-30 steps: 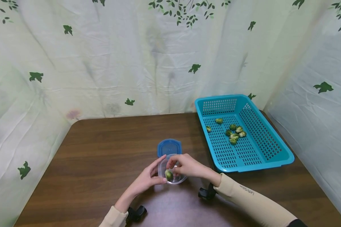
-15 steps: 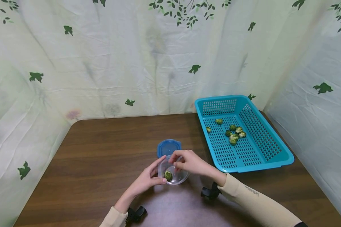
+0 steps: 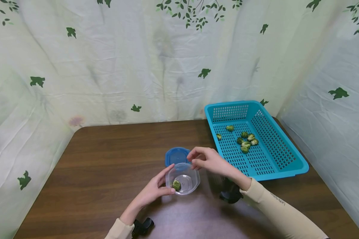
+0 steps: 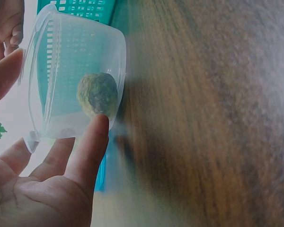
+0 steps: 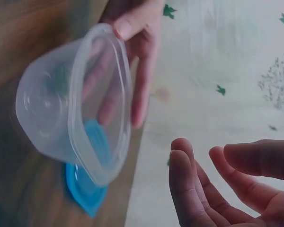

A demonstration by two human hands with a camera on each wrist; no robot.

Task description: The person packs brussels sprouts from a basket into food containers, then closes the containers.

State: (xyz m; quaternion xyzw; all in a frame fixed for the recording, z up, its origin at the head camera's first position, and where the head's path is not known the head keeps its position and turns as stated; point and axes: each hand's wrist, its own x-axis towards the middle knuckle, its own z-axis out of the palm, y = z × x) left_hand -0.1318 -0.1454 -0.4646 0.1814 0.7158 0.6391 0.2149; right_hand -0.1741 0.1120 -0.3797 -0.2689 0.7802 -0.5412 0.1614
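Note:
A clear plastic container (image 3: 192, 186) stands on the table, and my left hand (image 3: 157, 186) grips its left side between thumb and fingers. Inside it lies one Brussels sprout (image 3: 176, 185), near the left wall; the left wrist view shows this sprout (image 4: 98, 94) through the plastic, by a fingertip. My right hand (image 3: 208, 161) is above and right of the container, apart from its rim. In the right wrist view, the right hand (image 5: 227, 189) has loosely bent fingers with nothing between them. Just behind the container is a blue lid (image 3: 176, 155), lying flat.
At the right of the table stands a blue perforated basket (image 3: 300, 170). Several Brussels sprouts (image 3: 246, 144) lie in it, mostly clustered, with two apart toward its left side. A leaf-printed curtain (image 3: 116, 66) hangs behind the brown wooden table (image 3: 107, 159).
My right hand has come up out of the container and moved right and back toward the basket. The sprout stays inside the container. My left hand keeps its grip in the same place.

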